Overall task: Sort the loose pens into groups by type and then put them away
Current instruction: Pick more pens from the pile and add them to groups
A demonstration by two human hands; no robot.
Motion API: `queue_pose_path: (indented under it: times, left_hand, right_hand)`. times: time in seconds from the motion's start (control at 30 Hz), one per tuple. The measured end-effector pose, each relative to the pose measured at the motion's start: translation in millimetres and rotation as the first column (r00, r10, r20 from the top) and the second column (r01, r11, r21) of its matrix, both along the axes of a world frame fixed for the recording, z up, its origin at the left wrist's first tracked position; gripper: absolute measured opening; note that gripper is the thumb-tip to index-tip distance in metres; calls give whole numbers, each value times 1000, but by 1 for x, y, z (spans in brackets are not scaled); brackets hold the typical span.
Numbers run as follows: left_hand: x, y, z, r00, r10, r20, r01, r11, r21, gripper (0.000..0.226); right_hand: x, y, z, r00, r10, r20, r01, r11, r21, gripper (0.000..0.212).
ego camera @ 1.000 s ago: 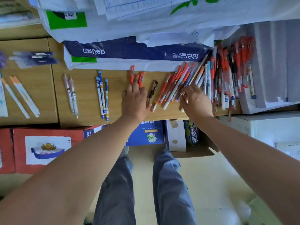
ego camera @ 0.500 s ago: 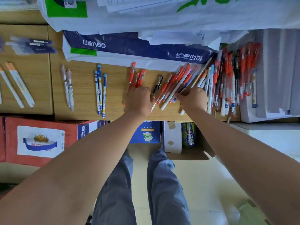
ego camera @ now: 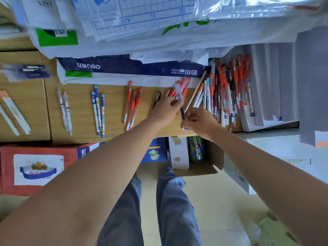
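I am looking down through the head camera at a wooden counter (ego camera: 113,103) strewn with pens. Half a second ago both hands were lying low on the counter, fingers working among the red pens near the centre. Now they are meeting at the centre of the frame, sharing one purple pen (ego camera: 178,91) with a pale cap.

The left hand (ego camera: 166,108) is pinching the pen's upper part with curled fingers. The right hand (ego camera: 200,121) is pinching its lower end, fingers also curled. I cannot tell whether they are tugging at the cap or only turning the pen.

The pen is running top to bottom in the frame, seemingly lifted clear, just left of the unsorted heap (ego camera: 225,93) at centre right.

I am reading this as one more pen picked out and waiting for a group. A cluster of dark purple pens (ego camera: 26,72) is lying at the upper left, well apart, and is probably where it belongs. Rows of red pens (ego camera: 132,105) and blue-and-white pens (ego camera: 98,112) are lying between. Much of the heap is still waiting.
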State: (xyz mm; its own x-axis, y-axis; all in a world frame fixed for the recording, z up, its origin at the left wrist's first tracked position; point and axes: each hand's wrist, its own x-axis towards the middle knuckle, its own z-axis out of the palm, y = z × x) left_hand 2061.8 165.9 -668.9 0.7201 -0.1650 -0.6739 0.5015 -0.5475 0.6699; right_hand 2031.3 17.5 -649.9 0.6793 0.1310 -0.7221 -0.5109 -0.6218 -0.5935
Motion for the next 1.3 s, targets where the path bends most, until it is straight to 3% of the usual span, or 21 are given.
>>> queue_pose_path:
  times: [0.1, 0.17, 0.23, 0.3, 0.4, 0.7, 0.87, 1.17, 1.3]
  left_hand:
    - [2, -8, -1, 999, -41, 27, 40, 997, 63, 35]
    - [1, -8, -2, 999, -15, 29, 13, 998, 57, 32]
    - [-2, -5, -5, 999, -8, 37, 5, 997, 77, 33]
    - [-6, 0, -9, 998, -27, 56, 20, 993, 118, 37]
    - [-11, 5, -13, 998, -41, 57, 31, 987, 155, 38]
    - [-17, 14, -13, 999, -44, 18, 40, 984, 175, 39]
    - [-15, 21, -8, 1000, -9, 10, 7, 987, 163, 37]
    - [-21, 44, 2, 990, 132, -56, -130, 991, 43, 16]
    - [-28, 60, 4, 970, 216, -114, -219, 976, -13, 22]
  right_hand:
    - [-1, -17, -3, 998, -32, 56, 32, 999, -2, 6]
    - [-1, -26, -9, 971, -74, 227, 110, 983, -148, 5]
    - [-1, -35, -17, 929, -81, 360, 219, 906, -362, 10]
    - [-1, -43, -27, 936, -58, 347, 242, 822, -515, 19]
    - [-3, -43, -39, 969, 24, 246, 135, 785, -604, 26]
    - [-4, -17, -43, 975, 89, 202, 10, 895, -445, 25]
    - [-3, -21, -37, 960, 31, 279, 70, 935, -346, 16]
    - [-3, -6, -38, 966, 100, 239, 13, 902, -431, 38]
    - [-3, 13, -31, 928, 26, 372, 137, 903, -406, 44]
